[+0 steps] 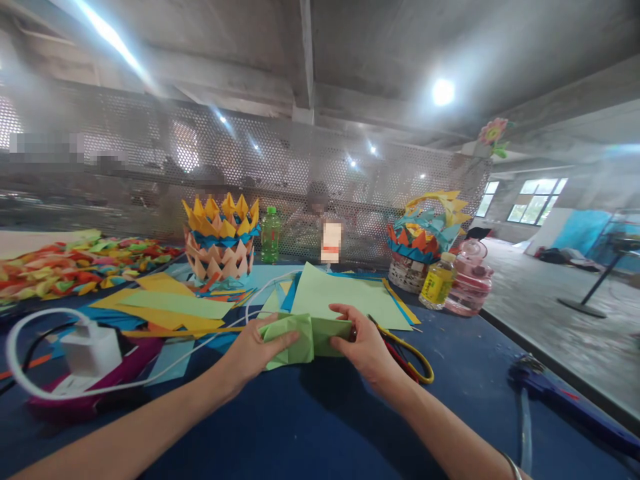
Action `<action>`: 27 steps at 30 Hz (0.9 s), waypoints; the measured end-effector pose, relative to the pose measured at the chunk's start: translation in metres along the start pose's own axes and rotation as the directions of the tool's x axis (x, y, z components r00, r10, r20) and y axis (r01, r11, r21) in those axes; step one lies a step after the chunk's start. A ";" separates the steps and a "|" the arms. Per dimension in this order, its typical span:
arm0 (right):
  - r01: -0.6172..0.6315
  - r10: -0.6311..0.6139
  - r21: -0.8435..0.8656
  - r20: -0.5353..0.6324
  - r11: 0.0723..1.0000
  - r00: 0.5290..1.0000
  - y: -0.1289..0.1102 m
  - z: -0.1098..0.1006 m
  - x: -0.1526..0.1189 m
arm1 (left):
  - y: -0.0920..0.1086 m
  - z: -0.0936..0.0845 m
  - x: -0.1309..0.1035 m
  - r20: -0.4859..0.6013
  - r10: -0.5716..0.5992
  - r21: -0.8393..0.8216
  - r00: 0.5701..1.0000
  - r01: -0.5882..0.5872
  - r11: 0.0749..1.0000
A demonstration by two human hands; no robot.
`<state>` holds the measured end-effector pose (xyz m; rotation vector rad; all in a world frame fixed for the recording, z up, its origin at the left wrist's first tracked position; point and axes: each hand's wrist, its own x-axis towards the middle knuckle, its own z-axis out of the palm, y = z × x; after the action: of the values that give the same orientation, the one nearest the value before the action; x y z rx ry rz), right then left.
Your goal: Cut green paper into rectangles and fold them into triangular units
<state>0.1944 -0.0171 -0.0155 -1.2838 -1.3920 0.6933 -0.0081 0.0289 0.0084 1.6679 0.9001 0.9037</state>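
Observation:
A folded piece of light green paper (pixel 305 340) is held up just over the dark blue table, between both hands. My left hand (pixel 265 341) grips its left part, thumb in front and fingers behind. At the right end of the paper, my right hand (pixel 356 337) pinches the edge between thumb and fingers. Behind the hands lies a stack of pale green sheets (pixel 345 300) with blue and yellow sheets under it. Scissors with yellow and red handles (pixel 417 367) rest beside my right hand, partly hidden by it.
Left: purple power strip (pixel 145 353) with white charger (pixel 93 350) and cable, yellow sheets (pixel 165 300), folded pieces (pixel 75 267), paper basket (pixel 223 240). Right: second basket (pixel 425 233), yellow-labelled bottle (pixel 439 283), pink jug (pixel 470 283), blue glue gun (pixel 565 400). Green bottle (pixel 271 237) stands behind.

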 end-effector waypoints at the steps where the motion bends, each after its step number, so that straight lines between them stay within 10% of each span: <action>1: -0.012 0.012 0.022 0.020 1.000 1.000 0.000 0.001 -0.001 | -0.001 0.000 0.001 0.011 0.003 0.006 1.000 -0.003 1.000; 27: 0.033 -0.034 0.009 0.151 0.999 0.988 -0.008 0.005 -0.004 | -0.011 -0.005 0.006 0.110 0.256 0.250 0.960 -0.276 0.928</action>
<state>0.1865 -0.0214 -0.0106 -1.2208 -1.5287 0.7847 -0.0116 0.0383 -0.0002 2.0791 0.7788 0.9234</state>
